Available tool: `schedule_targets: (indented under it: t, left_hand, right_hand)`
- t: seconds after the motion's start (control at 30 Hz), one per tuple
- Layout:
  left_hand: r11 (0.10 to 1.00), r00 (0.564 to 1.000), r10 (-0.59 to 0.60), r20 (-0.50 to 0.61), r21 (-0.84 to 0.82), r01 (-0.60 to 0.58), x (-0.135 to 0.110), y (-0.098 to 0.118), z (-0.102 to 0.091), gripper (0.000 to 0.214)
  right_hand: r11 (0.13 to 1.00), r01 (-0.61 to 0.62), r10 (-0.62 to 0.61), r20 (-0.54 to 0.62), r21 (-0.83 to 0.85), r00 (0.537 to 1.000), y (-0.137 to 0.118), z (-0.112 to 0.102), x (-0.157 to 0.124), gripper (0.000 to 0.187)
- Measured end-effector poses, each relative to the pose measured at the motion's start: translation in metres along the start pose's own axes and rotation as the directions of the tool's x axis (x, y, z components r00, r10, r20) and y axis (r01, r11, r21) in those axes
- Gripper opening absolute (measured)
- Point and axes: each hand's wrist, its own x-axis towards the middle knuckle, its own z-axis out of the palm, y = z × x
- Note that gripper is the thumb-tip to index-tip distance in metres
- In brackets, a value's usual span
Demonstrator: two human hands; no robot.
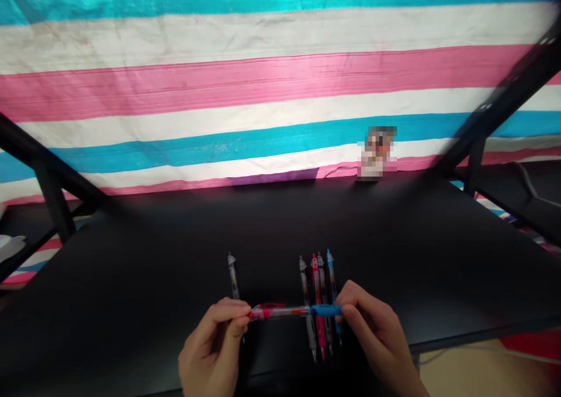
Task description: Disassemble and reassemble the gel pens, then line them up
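Held level between both hands is a clear-barrelled pen [284, 311] with a red clip end and a blue grip. My left hand [217, 338] pinches its red end between thumb and fingertips. At the blue end, my right hand [372, 327] closes thumb and finger on the tip, which the fingers hide. Beneath it on the table lie several pens side by side: a grey one [303, 274], a pink-red one [315, 277], another grey one [323, 280] and a blue one [331, 268]. A separate black and clear pen [233, 274] lies by my left hand, partly covered by it.
The black table [175, 239] has its front edge close to me. Black metal braces [504, 99] rise at both sides. Behind hangs a striped sheet [219, 87]. A pixelated object [377, 154] stands at the back edge.
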Motion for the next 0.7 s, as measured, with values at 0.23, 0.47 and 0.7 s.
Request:
schedule_targets:
  t: [0.23, 0.47, 0.7]
  left_hand:
    - [1.0, 1.0, -0.001, 0.0, 0.014, 0.001, -0.0003, -0.0041, -0.0018, 0.035]
    - [1.0, 1.0, -0.027, -0.005, 0.012, 0.027, -0.001, -0.0014, -0.001, 0.035]
    - [1.0, 0.999, 0.025, 0.043, 0.011, -0.026, 0.0024, 0.0016, -0.0022, 0.032]
  right_hand:
    - [0.997, -0.072, 0.071, 0.039, 0.013, 0.997, 0.0, -0.0005, -0.0022, 0.038]
    - [0.997, -0.074, 0.075, -0.017, 0.038, 0.997, -0.0012, 0.0, -0.0036, 0.035]
    - [0.999, -0.038, 0.037, -0.061, -0.019, 0.997, 0.0032, 0.0009, -0.0002, 0.039]
